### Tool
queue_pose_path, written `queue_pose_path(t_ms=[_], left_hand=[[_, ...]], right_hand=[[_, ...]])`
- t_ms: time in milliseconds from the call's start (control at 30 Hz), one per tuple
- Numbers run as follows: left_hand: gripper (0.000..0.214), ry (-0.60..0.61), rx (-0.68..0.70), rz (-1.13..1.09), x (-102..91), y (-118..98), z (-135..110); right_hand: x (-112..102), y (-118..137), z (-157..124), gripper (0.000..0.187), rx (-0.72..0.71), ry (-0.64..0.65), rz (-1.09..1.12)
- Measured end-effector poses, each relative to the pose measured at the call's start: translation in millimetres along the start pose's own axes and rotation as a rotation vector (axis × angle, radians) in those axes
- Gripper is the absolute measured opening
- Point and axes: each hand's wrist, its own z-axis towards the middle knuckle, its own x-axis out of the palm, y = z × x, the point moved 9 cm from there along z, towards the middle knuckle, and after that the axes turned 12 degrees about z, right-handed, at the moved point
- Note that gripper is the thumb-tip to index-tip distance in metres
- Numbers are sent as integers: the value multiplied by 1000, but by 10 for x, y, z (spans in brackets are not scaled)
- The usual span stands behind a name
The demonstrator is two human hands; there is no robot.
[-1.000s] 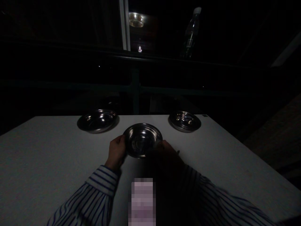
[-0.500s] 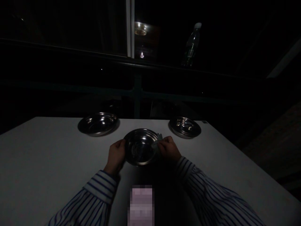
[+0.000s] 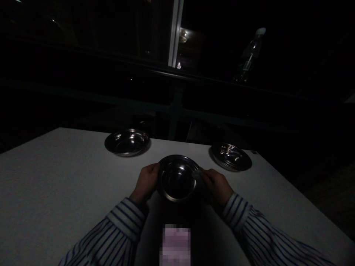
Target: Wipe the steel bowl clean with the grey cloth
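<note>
A shiny round metal dish with a wide rim is held in front of me over the table, slightly tilted. My left hand is closed on its left rim, thumb on top. At the right rim, my right hand pinches a small greyish cloth against the dish. Most of the cloth is hidden by the fingers and the dark. Two more metal dishes stand near the table's far edge: one at the left, and one at the right that looks like a stack.
The white table reaches out to both sides in dim light. Beyond its far edge stand a dark railing and a window frame. A clear bottle with a white cap is behind at the right. A blurred pinkish patch lies near me.
The view has shifted and tilted, so the table and dishes appear further right. My right hand's cloth shows less beyond the fingers at the rim. The left hand keeps its hold.
</note>
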Motion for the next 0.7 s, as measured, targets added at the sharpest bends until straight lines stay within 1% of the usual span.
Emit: queue_pose_path(t_ms=[67,167,233,300,367,433,467,533,633,700], left_hand=[[40,43,12,-29,33,-9,-4],[39,51,41,4,33,-24,-6],[38,44,62,33,23,-38,-2],[36,31,76,44,7,-52,8],[35,19,85,52,-7,-59,22],[33,13,92,57,-13,-58,37],[33,13,94,59,-13,-52,45],[33,16,91,62,-7,-29,57],[34,22,75,54,12,3,66],[34,28,71,40,31,1,61]], right_hand=[[-2,13,115,33,-31,43,-41],[90,148,486,31,-111,146,-113],[224,349,740,29,-185,227,-167],[393,602,914,26,-261,297,-212],[561,849,983,26,-340,354,-232],[671,992,966,27,-395,397,-245],[684,1002,937,28,-405,406,-251],[609,887,854,31,-387,397,-264],[329,507,705,35,-294,348,-281],[178,308,630,35,-257,337,-289]])
